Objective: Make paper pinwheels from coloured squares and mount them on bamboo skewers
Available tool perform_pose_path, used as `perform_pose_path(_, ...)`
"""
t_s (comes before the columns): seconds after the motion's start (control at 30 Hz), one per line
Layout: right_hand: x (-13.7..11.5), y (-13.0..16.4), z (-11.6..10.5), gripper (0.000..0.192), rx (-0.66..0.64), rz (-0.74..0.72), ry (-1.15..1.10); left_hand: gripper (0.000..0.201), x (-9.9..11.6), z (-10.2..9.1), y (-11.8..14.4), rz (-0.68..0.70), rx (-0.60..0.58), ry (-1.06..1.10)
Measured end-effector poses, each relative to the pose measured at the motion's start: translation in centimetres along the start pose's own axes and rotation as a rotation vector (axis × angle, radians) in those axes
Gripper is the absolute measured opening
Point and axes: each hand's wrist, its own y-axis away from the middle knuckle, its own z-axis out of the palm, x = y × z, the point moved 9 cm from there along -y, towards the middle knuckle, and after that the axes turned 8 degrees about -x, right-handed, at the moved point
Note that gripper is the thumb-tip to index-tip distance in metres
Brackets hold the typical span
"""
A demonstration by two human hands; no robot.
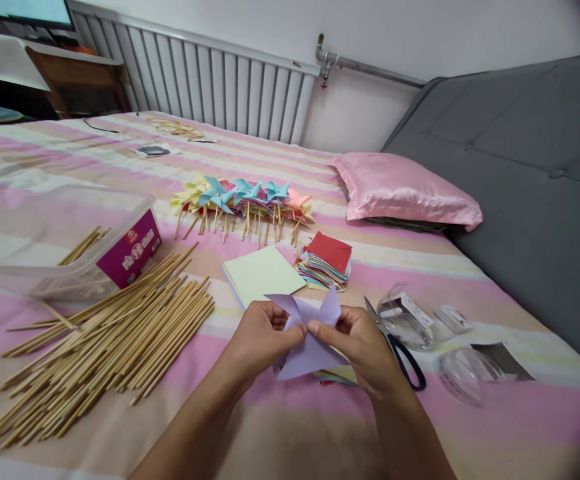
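A lilac paper square [304,352], cut and partly folded into a pinwheel shape, is held between both hands low in the middle of the view. My left hand [261,340] pinches its left side. My right hand [361,347] pinches the centre, where folded corners meet. Under the hands lie a few more coloured sheets. Scissors [401,355] with dark handles lie right beside my right hand. A heap of wooden sticks [115,340] lies to the left on the striped bed [270,427].
Finished paper pinwheels [243,200] lie in a row further back. A stack of coloured paper squares [326,261] and a pale yellow pad [263,273] sit ahead of the hands. A clear plastic box [70,247] stands left; clear packaging [410,320] right; a pink pillow [403,190] beyond.
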Motion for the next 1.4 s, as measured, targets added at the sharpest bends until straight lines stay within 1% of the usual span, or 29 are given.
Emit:
perform_pose_path(0.1, -0.3, 0.0, 0.4, 0.025, -0.033, -0.019, -0.063, 0.014, 0.2, -0.4, 0.0, 0.034, 0.044, 0.022)
perform_pose_path(0.17, -0.6, 0.0, 0.5, 0.025, -0.053, -0.028, -0.087, 0.014, 0.3, -0.5, 0.1, 0.047, 0.05, 0.044)
perform_pose_path(0.27, -1.0, 0.0, -0.1, 0.02, -0.019, -0.05, -0.057, 0.013, 0.3, -0.5, 0.1, 0.043, 0.053, 0.069)
perform_pose_path(0.37, -1.6, 0.0, -0.9, 0.02, 0.055, -0.106, -0.011, 0.012, 0.3, -0.7, 0.1, 0.039, 0.063, 0.08)
perform_pose_path(0.43, -2.0, 0.1, -1.5, 0.017, 0.123, -0.156, 0.008, 0.011, 0.2, -1.0, 0.1, 0.033, 0.092, 0.095)
perform_pose_path(0.5, -2.7, 0.7, -2.3, 0.018, 0.24, -0.233, 0.037, 0.011, 0.1, -1.8, 0.1, 0.029, 0.157, 0.118)
perform_pose_path(0.57, -4.0, 1.9, -2.9, 0.022, 0.375, -0.346, 0.105, 0.014, -0.1, -2.8, 0.2, 0.024, 0.239, 0.151)
perform_pose_path(0.6, -4.7, 2.6, -2.9, 0.021, 0.414, -0.4, 0.152, 0.015, -0.2, -3.3, 0.3, 0.021, 0.275, 0.169)
perform_pose_path(0.63, -5.3, 3.0, -2.6, 0.018, 0.42, -0.44, 0.202, 0.017, -0.3, -3.7, 0.3, 0.018, 0.306, 0.189)
perform_pose_path(0.67, -5.7, 3.3, -2.0, 0.014, 0.384, -0.457, 0.252, 0.018, -0.4, -4.1, 0.4, 0.015, 0.332, 0.212)
perform_pose_path(0.7, -5.9, 3.2, -1.1, 0.011, 0.311, -0.449, 0.3, 0.019, -0.4, -4.4, 0.4, 0.017, 0.348, 0.237)
perform_pose_path(0.73, -5.8, 3.0, -0.1, 0.012, 0.212, -0.418, 0.346, 0.02, -0.4, -4.6, 0.4, 0.023, 0.359, 0.262)
perform_pose_path(0.8, -4.9, 2.3, 2.0, 0.019, 0.002, -0.323, 0.418, 0.021, -0.3, -4.8, 0.4, 0.04, 0.36, 0.31)
perform_pose_path(0.83, -4.4, 2.0, 2.8, 0.023, -0.073, -0.282, 0.436, 0.021, -0.3, -4.7, 0.4, 0.043, 0.345, 0.332)
perform_pose_path(0.87, -3.9, 1.7, 3.3, 0.026, -0.119, -0.255, 0.442, 0.021, -0.2, -4.5, 0.3, 0.04, 0.325, 0.349)
perform_pose_path(0.9, -3.5, 1.4, 3.6, 0.027, -0.133, -0.245, 0.437, 0.021, -0.2, -4.2, 0.3, 0.033, 0.303, 0.363)
perform_pose_path(1.0, -3.1, 0.8, 3.6, 0.021, -0.084, -0.28, 0.414, 0.02, -0.3, -3.6, 0.2, 0.017, 0.25, 0.391)
perform_pose_path(1.1, -2.9, 0.5, 3.3, 0.012, -0.009, -0.303, 0.391, 0.019, -0.5, -3.1, 0.2, 0.016, 0.223, 0.391)
perform_pose_path(1.17, -2.9, 0.6, 3.1, 0.009, 0.041, -0.301, 0.359, 0.018, -0.6, -2.9, 0.2, 0.031, 0.208, 0.384)
perform_pose_path(1.27, -2.8, 0.7, 2.7, 0.013, 0.111, -0.277, 0.28, 0.018, -0.5, -2.8, 0.2, 0.067, 0.205, 0.358)
perform_pose_path(1.4, -2.1, 0.6, 2.3, 0.019, 0.182, -0.232, 0.174, 0.019, -0.4, -2.6, 0.1, 0.077, 0.233, 0.342)
